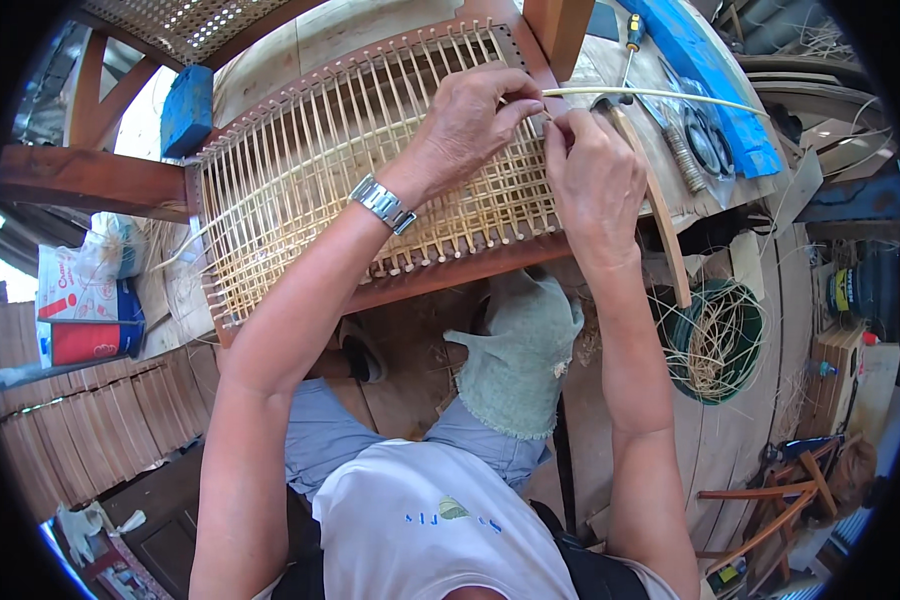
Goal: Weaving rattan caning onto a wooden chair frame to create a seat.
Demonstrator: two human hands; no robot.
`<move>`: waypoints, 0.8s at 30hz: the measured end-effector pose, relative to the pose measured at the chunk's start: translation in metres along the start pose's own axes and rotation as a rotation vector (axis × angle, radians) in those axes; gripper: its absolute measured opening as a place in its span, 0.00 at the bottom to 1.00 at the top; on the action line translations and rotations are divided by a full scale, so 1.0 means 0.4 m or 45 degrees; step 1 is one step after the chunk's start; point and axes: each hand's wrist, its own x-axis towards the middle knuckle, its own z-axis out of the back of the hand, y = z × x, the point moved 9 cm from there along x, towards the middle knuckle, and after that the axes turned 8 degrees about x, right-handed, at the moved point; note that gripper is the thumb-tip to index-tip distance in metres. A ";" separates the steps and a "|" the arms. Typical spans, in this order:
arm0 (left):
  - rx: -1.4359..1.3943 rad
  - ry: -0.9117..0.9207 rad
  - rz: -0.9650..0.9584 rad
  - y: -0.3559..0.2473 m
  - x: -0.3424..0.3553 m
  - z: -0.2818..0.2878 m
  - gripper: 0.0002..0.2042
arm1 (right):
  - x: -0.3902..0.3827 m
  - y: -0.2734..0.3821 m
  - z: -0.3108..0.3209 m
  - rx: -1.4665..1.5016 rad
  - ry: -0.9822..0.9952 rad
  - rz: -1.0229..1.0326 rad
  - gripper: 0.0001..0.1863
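A wooden seat frame (pixel 400 285) with pegs along its edges carries half-woven cane webbing (pixel 300 215). Over its right part, my left hand (pixel 465 125), with a metal watch on the wrist, has thumb and fingers closed in a pinch. Close beside it, my right hand (pixel 598 180) is also closed, its fingertips at a thin bit of cane between the hands. A long pale cane strand (pixel 660 94) runs from the right, behind my left fingers, and another length crosses the webbing to the left. The exact grip is partly hidden by my fingers.
On the bench at right lie a screwdriver (pixel 634 35), black-handled scissors (pixel 708 145) and a wooden strip (pixel 653 205). A dark green bucket (pixel 715 385) of cane scraps stands below. A blue block (pixel 186 112) sits at the frame's far left corner; a wooden leg (pixel 553 35) rises behind.
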 end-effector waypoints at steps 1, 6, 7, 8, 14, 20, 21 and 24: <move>0.000 -0.001 0.002 0.004 -0.003 0.003 0.10 | -0.003 0.003 -0.002 -0.114 0.002 -0.007 0.08; 0.017 0.043 -0.012 0.010 -0.004 0.009 0.09 | 0.023 -0.001 0.002 -0.011 0.072 -0.038 0.09; 0.012 0.043 -0.009 0.012 -0.007 0.008 0.09 | 0.023 0.001 0.010 0.004 0.038 -0.048 0.09; -0.008 0.036 -0.046 0.002 -0.013 0.010 0.08 | 0.019 0.001 0.026 -0.013 0.052 -0.116 0.09; 0.088 0.048 -0.187 -0.019 -0.021 0.000 0.05 | 0.030 -0.092 0.077 0.467 -0.039 -0.370 0.10; 0.255 -0.057 -0.469 -0.095 -0.034 0.004 0.08 | -0.024 -0.129 0.070 0.673 -0.031 -0.483 0.11; 0.254 -0.055 -0.471 -0.096 -0.036 0.000 0.08 | -0.026 -0.127 0.066 0.643 -0.015 -0.512 0.10; 0.343 -0.073 -0.457 -0.095 -0.039 -0.010 0.09 | -0.027 -0.124 0.055 0.644 0.046 -0.463 0.09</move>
